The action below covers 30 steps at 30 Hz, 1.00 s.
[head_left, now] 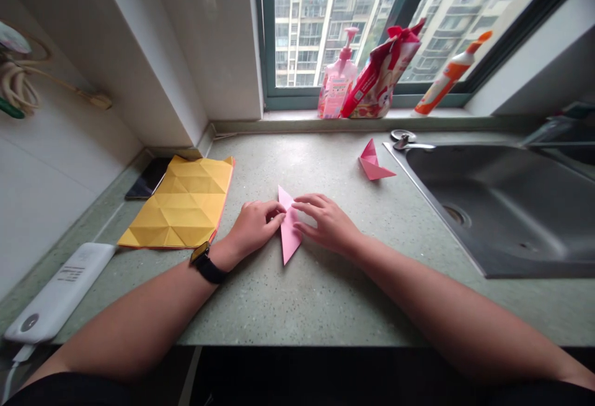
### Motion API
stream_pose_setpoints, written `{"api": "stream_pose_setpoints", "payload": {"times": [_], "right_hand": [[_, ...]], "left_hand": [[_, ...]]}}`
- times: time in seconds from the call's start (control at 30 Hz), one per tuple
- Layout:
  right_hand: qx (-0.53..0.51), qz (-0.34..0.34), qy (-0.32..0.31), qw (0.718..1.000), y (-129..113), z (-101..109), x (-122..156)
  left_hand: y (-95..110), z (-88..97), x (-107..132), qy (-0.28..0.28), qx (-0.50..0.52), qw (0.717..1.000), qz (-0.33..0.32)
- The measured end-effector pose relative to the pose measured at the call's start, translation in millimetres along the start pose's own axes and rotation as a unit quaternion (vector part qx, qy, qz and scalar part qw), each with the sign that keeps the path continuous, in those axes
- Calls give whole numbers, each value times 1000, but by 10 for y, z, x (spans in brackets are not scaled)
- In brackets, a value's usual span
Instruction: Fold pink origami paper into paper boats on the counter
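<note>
A pink folded paper (290, 238), long and pointed at both ends, lies on the counter between my hands. My left hand (255, 225) pinches its left edge near the middle with thumb and fingertips; a dark watch is on that wrist. From the other side my right hand (328, 220) rests its fingertips at the paper's right edge, thumb and fingers apart. Part of the paper's middle is hidden by the fingers. Farther back on the right stands a pink folded paper boat (374, 165).
Creased yellow paper (186, 201) lies at left, over part of a dark phone (144, 180). A white power bank (60, 291) with a cable sits at front left. The steel sink (511, 220) is at right. A pump bottle (337, 83), red pouch (385, 74) and orange-white bottle (449, 80) stand on the sill.
</note>
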State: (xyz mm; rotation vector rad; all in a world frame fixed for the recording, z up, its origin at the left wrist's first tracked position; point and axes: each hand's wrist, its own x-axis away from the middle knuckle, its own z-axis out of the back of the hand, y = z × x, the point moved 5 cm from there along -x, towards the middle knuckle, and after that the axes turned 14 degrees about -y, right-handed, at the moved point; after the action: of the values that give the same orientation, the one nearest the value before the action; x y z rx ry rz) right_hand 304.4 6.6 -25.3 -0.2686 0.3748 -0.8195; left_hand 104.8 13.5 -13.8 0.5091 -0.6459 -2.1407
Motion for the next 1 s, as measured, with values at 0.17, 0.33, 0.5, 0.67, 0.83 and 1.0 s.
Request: {"api": "stream_pose_setpoints", "payload": {"times": [0.17, 0.33, 0.5, 0.67, 0.83, 1.0], "right_hand": [[25, 7, -51, 998, 8, -94, -33], [58, -15, -63, 996, -2, -103, -17], [90, -35, -73, 993, -37, -120, -3], [105, -43, -89, 989, -6, -134, -33], [122, -54, -142, 981, -5, -119, -46], [146, -54, -169, 973, -59, -72, -10]], "left_hand": [[8, -58, 20, -12, -114, 993, -28], [-30, -179, 28, -60, -157, 984, -58], [-145, -249, 11, -131, -172, 976, -13], [-191, -214, -36, -137, -168, 976, 4], [-164, -182, -72, -185, -181, 964, 55], [-135, -155, -78, -224, -200, 949, 91]]}}
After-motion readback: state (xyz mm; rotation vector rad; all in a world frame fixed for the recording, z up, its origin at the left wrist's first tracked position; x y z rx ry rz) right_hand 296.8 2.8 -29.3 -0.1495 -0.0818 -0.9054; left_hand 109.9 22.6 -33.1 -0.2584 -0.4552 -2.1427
